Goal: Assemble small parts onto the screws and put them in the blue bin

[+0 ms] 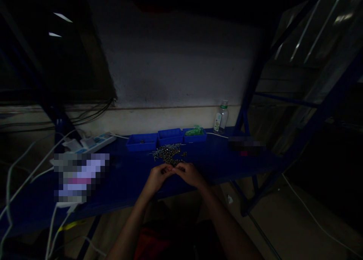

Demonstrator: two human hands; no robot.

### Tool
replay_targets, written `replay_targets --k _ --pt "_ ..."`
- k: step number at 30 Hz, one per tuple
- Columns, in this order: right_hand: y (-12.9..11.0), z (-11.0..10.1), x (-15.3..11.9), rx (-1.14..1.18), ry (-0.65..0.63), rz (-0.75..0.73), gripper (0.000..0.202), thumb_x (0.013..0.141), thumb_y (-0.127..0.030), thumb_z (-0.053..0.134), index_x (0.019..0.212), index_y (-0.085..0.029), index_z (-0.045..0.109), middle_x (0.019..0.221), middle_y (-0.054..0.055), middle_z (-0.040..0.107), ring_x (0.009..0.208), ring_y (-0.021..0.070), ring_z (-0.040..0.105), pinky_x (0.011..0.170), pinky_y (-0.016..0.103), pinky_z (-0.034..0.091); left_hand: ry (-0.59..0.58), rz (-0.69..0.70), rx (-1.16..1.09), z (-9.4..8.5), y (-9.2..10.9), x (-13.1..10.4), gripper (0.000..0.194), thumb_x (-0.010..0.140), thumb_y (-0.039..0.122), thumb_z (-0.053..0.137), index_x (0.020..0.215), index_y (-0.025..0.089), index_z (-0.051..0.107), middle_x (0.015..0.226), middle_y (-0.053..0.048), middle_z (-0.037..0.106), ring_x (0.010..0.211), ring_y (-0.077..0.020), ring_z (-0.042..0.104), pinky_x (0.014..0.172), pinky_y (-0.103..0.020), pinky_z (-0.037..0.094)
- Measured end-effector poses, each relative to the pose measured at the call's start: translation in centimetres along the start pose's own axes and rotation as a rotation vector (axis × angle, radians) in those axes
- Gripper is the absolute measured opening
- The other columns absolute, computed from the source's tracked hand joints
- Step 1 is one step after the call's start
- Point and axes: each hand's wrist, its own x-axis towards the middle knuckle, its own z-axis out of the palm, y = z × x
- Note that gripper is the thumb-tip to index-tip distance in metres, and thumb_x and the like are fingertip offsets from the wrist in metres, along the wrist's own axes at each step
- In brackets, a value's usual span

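Note:
On the blue table (124,180) lies a pile of small metal screws or similar parts (168,153). My left hand (159,177) and my right hand (189,173) meet at the fingertips just in front of this pile. Both hands have their fingers bent and pinched together. Whatever lies between the fingertips is too small and dark to make out. Behind the pile stand a left blue tray (141,146) with a few small items inside, a middle blue tray (170,138), and a right blue tray (195,139) holding a green plastic bag (195,130).
A clear bottle (221,118) stands at the back right. At the left are a white power strip (99,142) with plugs, a blurred-out object (82,178) and white cables (14,169). A dark object (245,146) lies right. Blue posts (255,78) frame the table.

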Motion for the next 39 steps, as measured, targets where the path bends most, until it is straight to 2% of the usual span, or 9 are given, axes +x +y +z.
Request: replay_targets --k 4,9,14,21,31,39 --pt "-0.1 -0.1 0.0 0.042 -0.003 0.019 0.022 0.084 -0.033 0.05 0.075 -0.018 0.064 0.073 0.0 0.066 0.066 0.0111 0.058 0.062 0.02 0.04 -0.002 0.015 -0.01 0.0 -0.4 0.0 0.025 0.073 0.038 0.059 0.08 0.016 0.067 0.075 -0.003 0.069 0.07 -0.0171 0.061 0.064 -0.024 0.045" --pt "-0.2 -0.1 0.0 0.12 0.052 0.039 0.019 0.084 -0.031 0.05 0.082 -0.018 0.064 0.078 0.001 0.067 0.071 0.0124 0.061 0.066 0.021 0.043 0.025 0.002 0.007 -0.1 -0.6 0.0 0.027 0.077 0.038 0.055 0.085 0.017 0.069 0.083 -0.003 0.071 0.077 -0.0187 0.063 0.07 -0.024 0.045" --pt "0.1 0.1 0.0 0.167 0.044 0.043 0.016 0.082 -0.03 0.052 0.083 -0.017 0.061 0.078 0.002 0.067 0.072 0.0126 0.062 0.065 0.021 0.044 -0.003 -0.007 0.016 -0.2 -0.4 -0.1 0.027 0.079 0.038 0.052 0.083 0.016 0.068 0.079 -0.003 0.07 0.073 -0.0185 0.063 0.065 -0.024 0.046" --pt "0.8 0.4 0.0 0.183 0.053 0.044 0.016 0.08 -0.028 0.054 0.091 -0.017 0.06 0.075 0.001 0.065 0.068 0.0121 0.06 0.062 0.021 0.044 0.005 -0.026 -0.04 -0.3 0.3 -0.1 0.025 0.077 0.035 0.054 0.084 0.015 0.067 0.081 -0.005 0.07 0.077 -0.0195 0.063 0.069 -0.026 0.047" --pt "0.4 0.3 -0.1 0.121 0.049 0.043 0.015 0.08 -0.031 0.056 0.089 -0.019 0.062 0.076 0.0 0.065 0.068 0.0117 0.06 0.063 0.021 0.043 0.02 -0.032 -0.086 -0.2 -0.3 0.4 0.027 0.075 0.036 0.057 0.089 0.014 0.065 0.083 -0.006 0.069 0.079 -0.02 0.064 0.073 -0.028 0.049" --pt "0.4 0.0 0.1 0.055 0.06 0.005 0.016 0.084 -0.03 0.053 0.079 -0.019 0.064 0.073 0.0 0.066 0.068 0.012 0.06 0.064 0.021 0.042 -0.043 0.023 -0.052 -0.2 -0.4 0.1 0.027 0.079 0.034 0.051 0.092 0.016 0.067 0.089 -0.005 0.07 0.082 -0.0198 0.063 0.074 -0.028 0.047"
